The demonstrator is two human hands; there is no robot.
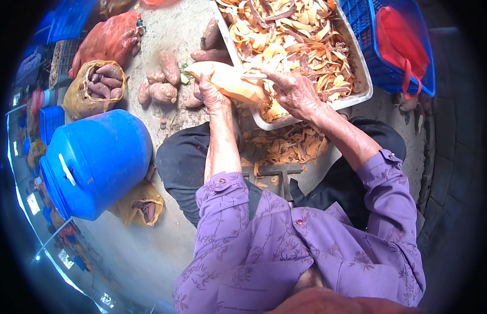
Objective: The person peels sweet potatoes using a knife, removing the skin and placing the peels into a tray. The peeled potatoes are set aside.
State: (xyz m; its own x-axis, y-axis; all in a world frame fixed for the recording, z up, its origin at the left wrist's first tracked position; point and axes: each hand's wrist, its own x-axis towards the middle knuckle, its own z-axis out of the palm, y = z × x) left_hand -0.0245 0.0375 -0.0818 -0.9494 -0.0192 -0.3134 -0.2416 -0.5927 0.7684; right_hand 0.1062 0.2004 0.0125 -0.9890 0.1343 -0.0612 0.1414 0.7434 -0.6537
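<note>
A large peeled sweet potato [243, 88], pale orange all over its visible side, is gripped near its left end by my left hand [213, 92]. My right hand [292, 92] holds a peeler [254, 76], whose pale metal head lies at the upper side of the sweet potato. Most of the peeler's handle is hidden in the fingers. Both hands are over the near left corner of a white plastic tub [365, 94], which is heaped with orange and purple peelings [290, 47].
More peelings [290, 147] lie on the floor between my knees. Unpeeled sweet potatoes [163, 92] rest left of the tub. Mesh sacks [80, 92] [110, 43] and a tipped blue barrel [98, 161] are further left. A blue crate [369, 64] holding a red bag [400, 43] stands right.
</note>
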